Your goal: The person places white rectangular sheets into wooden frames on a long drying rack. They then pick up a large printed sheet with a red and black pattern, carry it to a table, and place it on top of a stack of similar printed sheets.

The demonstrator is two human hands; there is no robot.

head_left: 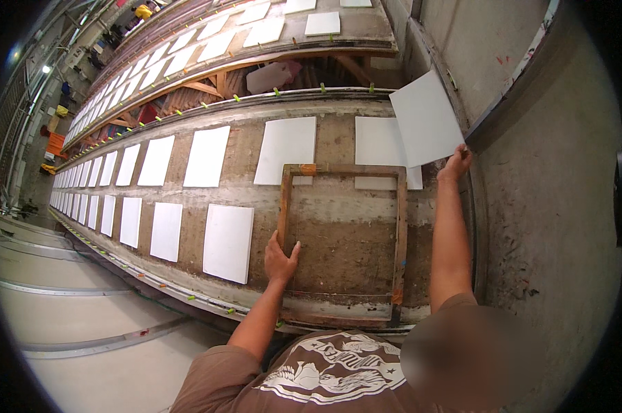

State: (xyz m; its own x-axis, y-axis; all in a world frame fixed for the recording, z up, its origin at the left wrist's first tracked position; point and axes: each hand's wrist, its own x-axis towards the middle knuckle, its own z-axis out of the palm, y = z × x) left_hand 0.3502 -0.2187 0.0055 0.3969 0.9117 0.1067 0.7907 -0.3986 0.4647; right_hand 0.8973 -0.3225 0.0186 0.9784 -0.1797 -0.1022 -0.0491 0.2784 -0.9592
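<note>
My left hand grips the left bar of a wooden frame, fingers on the outer side and thumb on the inner side. The frame has orange tape at two corners, and the brown tabletop shows through its middle. My right hand pinches the lower right corner of a white rectangular sheet, raised and tilted at the far right. Under it lies another white sheet, partly covered by the raised sheet and crossed by the frame's far bar. A further sheet lies just left, its near corner behind the frame.
A long brown table carries two rows of white sheets running away left. Small green clips line its edges. A second table with sheets stands beyond. A grey wall borders the right end. People are far off.
</note>
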